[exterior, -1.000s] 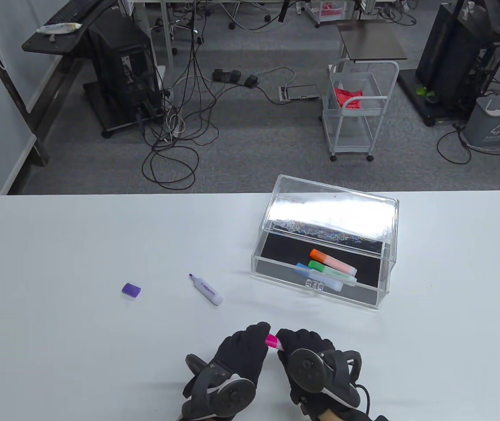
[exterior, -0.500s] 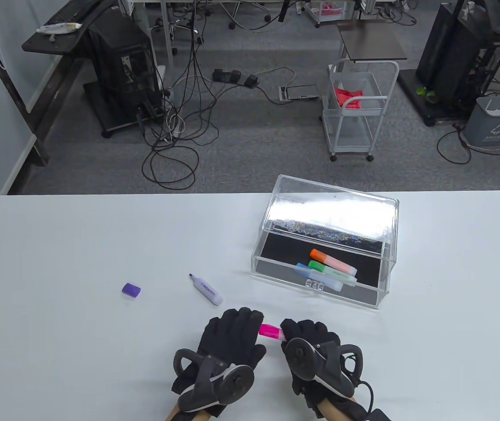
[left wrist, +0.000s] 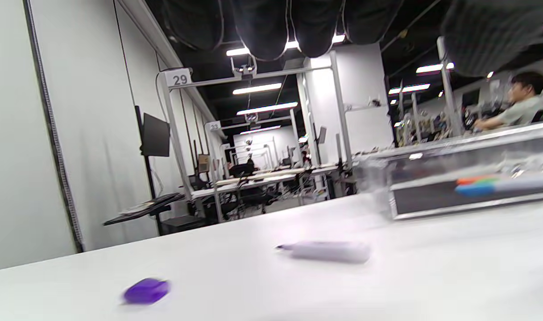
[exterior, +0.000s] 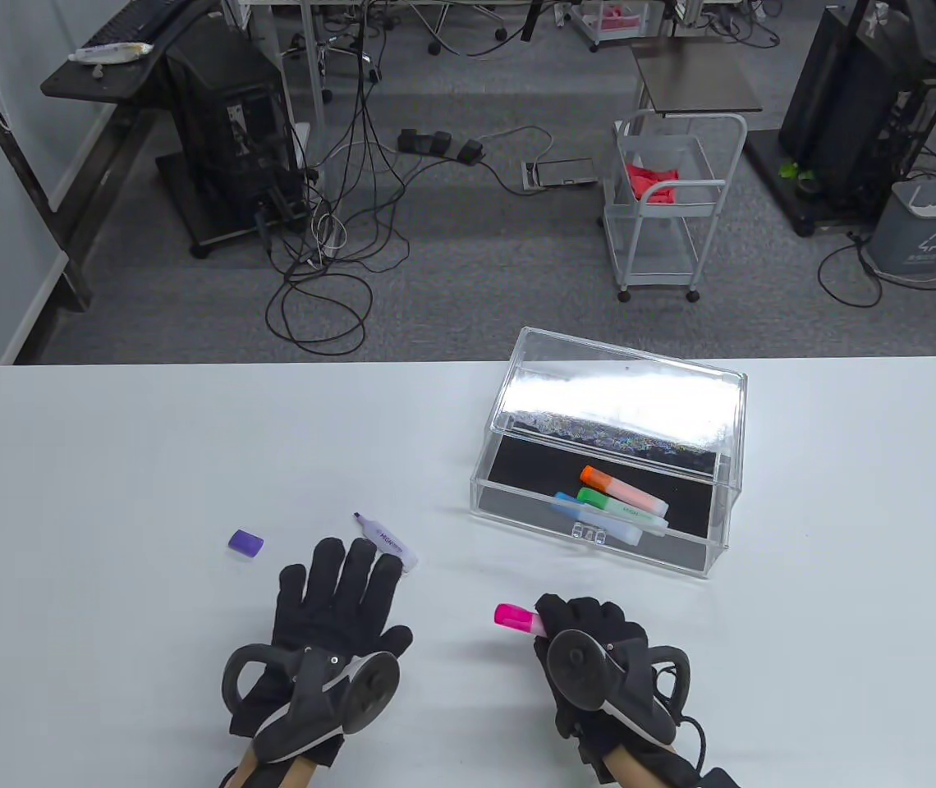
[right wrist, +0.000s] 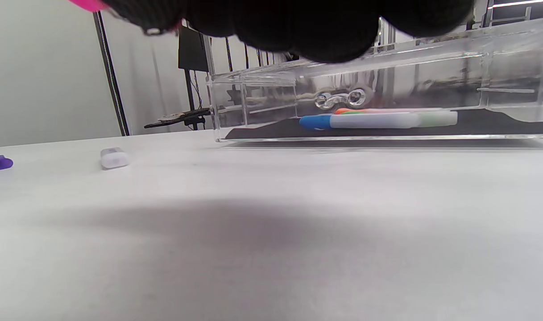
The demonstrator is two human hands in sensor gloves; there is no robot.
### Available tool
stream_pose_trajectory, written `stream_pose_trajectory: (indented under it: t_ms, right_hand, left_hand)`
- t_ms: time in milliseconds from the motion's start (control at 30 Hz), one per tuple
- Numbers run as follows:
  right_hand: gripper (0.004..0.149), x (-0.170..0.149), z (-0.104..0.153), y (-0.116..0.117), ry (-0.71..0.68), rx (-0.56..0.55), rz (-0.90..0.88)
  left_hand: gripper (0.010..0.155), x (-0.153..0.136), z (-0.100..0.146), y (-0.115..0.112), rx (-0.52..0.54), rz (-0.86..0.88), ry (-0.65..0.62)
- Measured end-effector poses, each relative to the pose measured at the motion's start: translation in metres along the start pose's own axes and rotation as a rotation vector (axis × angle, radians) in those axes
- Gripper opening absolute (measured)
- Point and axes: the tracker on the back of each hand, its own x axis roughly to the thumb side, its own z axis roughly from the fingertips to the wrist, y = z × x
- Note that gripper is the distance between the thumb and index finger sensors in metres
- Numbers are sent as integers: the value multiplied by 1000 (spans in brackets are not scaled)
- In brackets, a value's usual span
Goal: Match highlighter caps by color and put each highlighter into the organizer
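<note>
Two gloved hands work over the near edge of a white table point(exterior: 107, 460). Largest on it is the clear organizer point(exterior: 612, 447), right of centre toward the far side, its lid raised at the back and its black floor showing. Inside, toward the near right of that floor, three capped highlighters lie side by side: the orange highlighter point(exterior: 624, 488) farthest, the green highlighter point(exterior: 620, 507) in the middle, the blue highlighter point(exterior: 591, 517) nearest the front wall.

Next in size, the left hand point(exterior: 332, 607) sits left of centre, palm down, fingers straight and spread wide, gripping nothing; its fingertips reach close to the rear end of the purple highlighter point(exterior: 387, 542), though contact cannot be told. The right hand point(exterior: 591, 657) is near the table's front, right of centre, with fingers curled round the pink highlighter point(exterior: 515, 616), whose capped pink end sticks out to the left of the fist, well short of the organizer.

Smaller, the purple highlighter lies uncapped on the table, tip pointing far and left, between the left hand and the organizer. Smallest, the purple cap point(exterior: 245, 542) rests alone to the left of it, apart from the hand.
</note>
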Motion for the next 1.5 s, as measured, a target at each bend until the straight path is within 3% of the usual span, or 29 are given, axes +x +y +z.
stream_pose_trajectory:
  t_ms: [333, 667, 833, 933, 1033, 1200, 1500]
  right_hand:
    - [53, 0, 2, -4, 5, -4, 9]
    - [54, -4, -8, -16, 17, 18, 28]
    - [55, -20, -30, -51, 92, 81, -144]
    - [55, -32, -55, -72, 151, 38, -92]
    - [56, -42, -80, -79, 207, 30, -48]
    - [56, -58, -121, -69, 301, 75, 97]
    - [57, -83, -150, -40, 379, 142, 134]
  left_hand:
    - [85, -43, 12, -38, -158, 100, 109]
    - [86, -62, 19, -51, -196, 130, 174]
    - [86, -71, 21, -52, -199, 156, 202]
    - [86, -74, 22, -58, -237, 152, 220]
    - [86, -75, 23, -61, -265, 154, 241]
    - [87, -79, 26, -62, -266, 173, 257]
    - [87, -86, 25, -67, -293, 179, 284]
